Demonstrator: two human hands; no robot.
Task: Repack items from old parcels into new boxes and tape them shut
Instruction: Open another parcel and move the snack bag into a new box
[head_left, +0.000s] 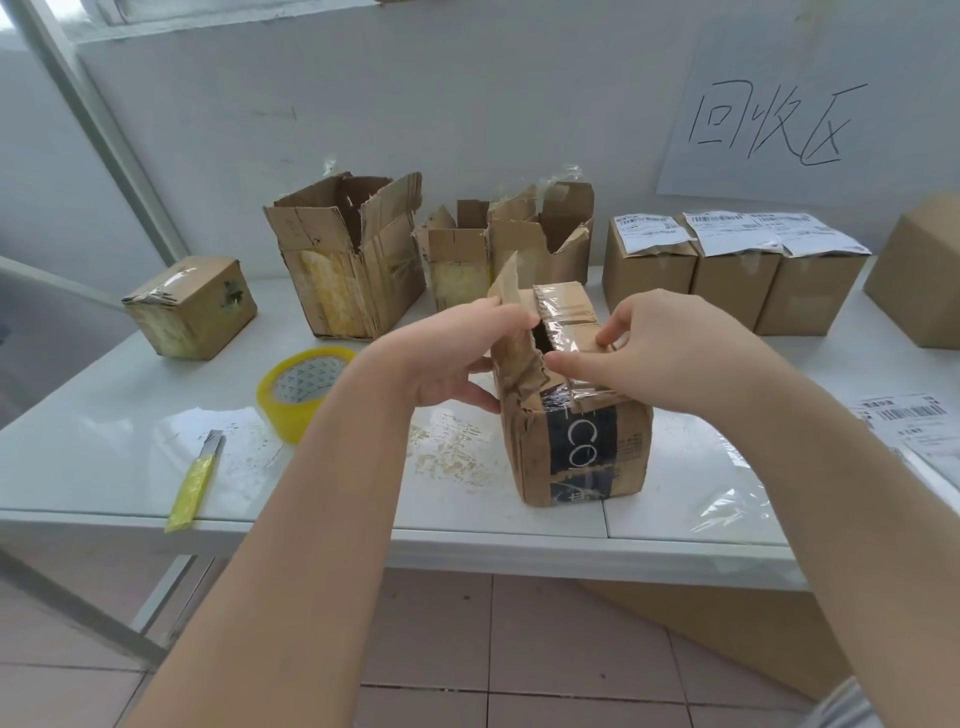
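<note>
I saw the parcel lengthwise toward the wall; left hand gripped its flap, right hand apparently pinched tape.

A worn cardboard parcel with a black printed band stands upright, centre near; its torn left top flap is lifted, showing a dark gap inside.

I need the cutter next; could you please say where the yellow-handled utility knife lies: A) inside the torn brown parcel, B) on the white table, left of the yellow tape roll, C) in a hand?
B: the yellow-handled utility knife lies on the white table, left of the yellow tape roll.
</note>
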